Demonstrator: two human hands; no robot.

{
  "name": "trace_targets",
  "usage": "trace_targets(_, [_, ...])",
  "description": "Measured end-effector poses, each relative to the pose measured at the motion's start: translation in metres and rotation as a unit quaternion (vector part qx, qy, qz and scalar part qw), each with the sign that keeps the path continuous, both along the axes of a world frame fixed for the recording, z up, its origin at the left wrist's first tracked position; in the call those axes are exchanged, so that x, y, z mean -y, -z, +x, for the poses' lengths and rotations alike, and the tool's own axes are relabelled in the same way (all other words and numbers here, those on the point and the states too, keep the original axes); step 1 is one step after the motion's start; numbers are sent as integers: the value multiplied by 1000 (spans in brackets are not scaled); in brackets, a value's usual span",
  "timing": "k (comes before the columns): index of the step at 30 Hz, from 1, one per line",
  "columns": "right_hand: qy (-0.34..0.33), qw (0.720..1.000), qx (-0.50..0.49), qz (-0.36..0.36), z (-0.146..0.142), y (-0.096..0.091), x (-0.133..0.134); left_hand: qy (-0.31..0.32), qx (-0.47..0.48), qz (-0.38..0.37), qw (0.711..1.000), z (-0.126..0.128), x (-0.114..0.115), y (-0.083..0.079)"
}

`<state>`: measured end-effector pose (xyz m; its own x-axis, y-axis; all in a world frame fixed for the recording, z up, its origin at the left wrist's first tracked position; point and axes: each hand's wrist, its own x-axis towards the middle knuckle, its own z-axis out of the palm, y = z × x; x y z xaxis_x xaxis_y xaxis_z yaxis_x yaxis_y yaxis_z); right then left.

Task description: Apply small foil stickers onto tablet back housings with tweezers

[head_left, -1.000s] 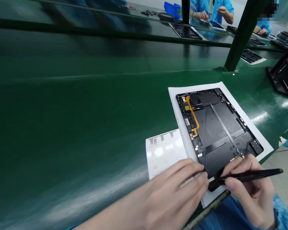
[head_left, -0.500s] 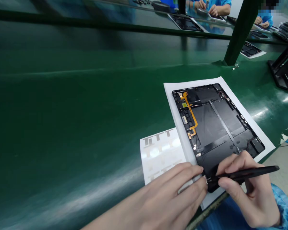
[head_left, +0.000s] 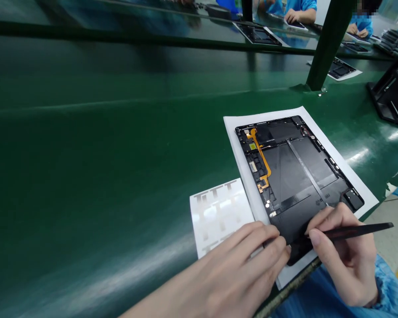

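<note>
The right hand (head_left: 348, 260), gripping a dark tool (head_left: 361, 230), partly hides the tablet (head_left: 287, 176).

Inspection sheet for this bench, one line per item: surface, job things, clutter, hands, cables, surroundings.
Surface: green bench, glossy, with bright light reflections.
Job things: opened tablet lying on white paper; sticker sheet to the left.
Clutter: torn scraps near the right edge.
Hands: left hand has its fingers at the tablet's near left corner; right hand grips a slim black tool over the near edge, tip contact unclear.
Cables: orange ribbon cable inside the tablet; loose cables on the bench, nothing seen.
Surroundings: green post, black stand, co-workers' hands beyond.
</note>
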<state>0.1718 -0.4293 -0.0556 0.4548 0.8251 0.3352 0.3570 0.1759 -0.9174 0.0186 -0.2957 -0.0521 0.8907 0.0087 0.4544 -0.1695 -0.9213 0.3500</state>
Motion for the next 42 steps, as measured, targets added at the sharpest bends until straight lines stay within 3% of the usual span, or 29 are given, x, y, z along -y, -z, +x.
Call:
trace_targets(5, [17,999,-27,20,-1,-1,-1,-15,12,40,999,2,5,-3])
trace_targets(9, [42,998,-24,37,0,1,-2,-42,-6,115,992,3,13,-4])
trace_targets(14, [77,994,17,73,7,8,-5,-83,-41,177,980,5,16,-16])
trace_targets(18, [117,989,-4,87,6,13,-7,-64,-49,237,968,9,18,-25])
trace_targets(21, [107,990,61,64,5,15,-5,-43,-82,277,956,14,24,-27])
trace_targets(23, [108,989,95,42,4,16,-4,-36,-153,261,952,19,25,-33])
trace_targets(26, [126,987,102,25,2,19,-3,-35,-298,161,940,28,18,-56])
trace_targets(30, [130,987,97,15,-3,21,-4,-63,-342,74,935,47,-25,-92])
trace_targets(33, [137,987,83,1,-7,22,-4,-154,-305,52,939,69,-81,-98])
trace_targets(37, [153,986,59,-21,-11,27,-5,-254,-259,-7,932,89,-155,-72])
trace_targets(42, [179,983,41,1,-15,44,-9,-257,-253,-100,927,86,-206,-32])
